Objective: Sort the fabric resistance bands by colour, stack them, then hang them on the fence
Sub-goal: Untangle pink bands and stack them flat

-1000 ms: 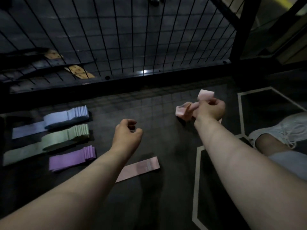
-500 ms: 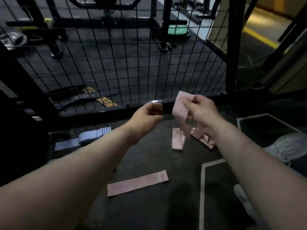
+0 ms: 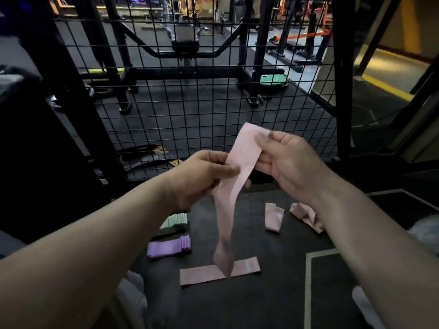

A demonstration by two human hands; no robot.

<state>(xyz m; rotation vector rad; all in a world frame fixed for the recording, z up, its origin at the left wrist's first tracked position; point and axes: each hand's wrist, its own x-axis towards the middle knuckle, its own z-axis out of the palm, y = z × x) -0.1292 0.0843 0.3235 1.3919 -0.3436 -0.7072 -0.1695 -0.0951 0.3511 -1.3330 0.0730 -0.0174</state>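
A pink fabric band [image 3: 240,162] hangs in the air in front of the black wire fence [image 3: 213,103]. My right hand [image 3: 287,162] pinches its top end and my left hand [image 3: 202,176] grips it lower down; its tail dangles, blurred. On the dark floor below lies one flat pink band [image 3: 204,273]. Two crumpled pink bands [image 3: 273,216] [image 3: 306,216] lie further right. A stack of purple bands [image 3: 168,248] and a stack of green bands [image 3: 175,222] sit to the left, partly behind my left forearm.
A thick black fence post [image 3: 342,79] stands at the right. Gym machines and a green weight plate [image 3: 273,81] are beyond the mesh. A pale line [image 3: 307,293] marks the floor mat. White shoes [image 3: 425,229] show at the right edge.
My right hand lifted the pink band off the floor and my left hand rose and took hold of it too. The view tilted up towards the fence.
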